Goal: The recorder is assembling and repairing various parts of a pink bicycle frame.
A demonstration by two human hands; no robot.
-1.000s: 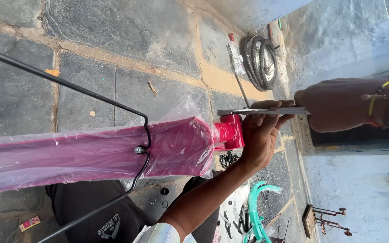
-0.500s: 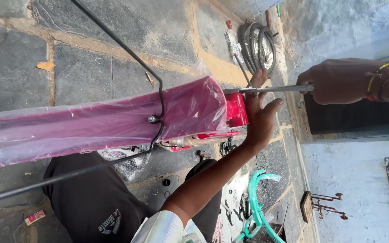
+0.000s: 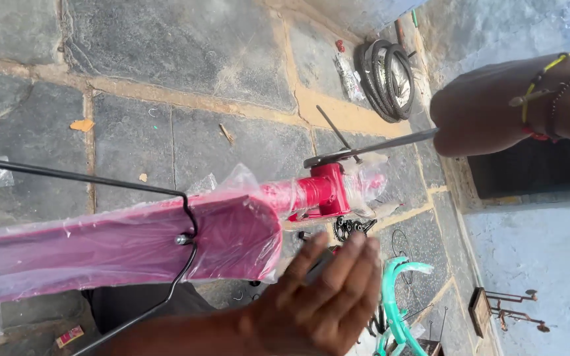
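Note:
A pink-red bicycle part wrapped in clear plastic [image 3: 120, 247] lies across the view, with a black wire stay [image 3: 189, 217] bolted to it. It ends in a bare red tube [image 3: 324, 191]. My right hand [image 3: 489, 112], wearing thread bracelets, is closed on a flat metal spanner [image 3: 371, 148] whose head sits at the top of the red tube. My left hand [image 3: 324, 303] hovers below the red tube with its fingers spread, touching nothing.
The stone-slab floor [image 3: 186, 59] carries black tyres [image 3: 387, 79] leaning by a blue wall [image 3: 536, 264]. A teal bicycle frame [image 3: 397, 303] and small black parts [image 3: 351, 227] lie near my left hand. A small metal stand [image 3: 503, 306] is at the lower right.
My left hand has let go of the red tube end and dropped away, open. The wrapped part has shifted lower and left in view. My right hand stays on the spanner.

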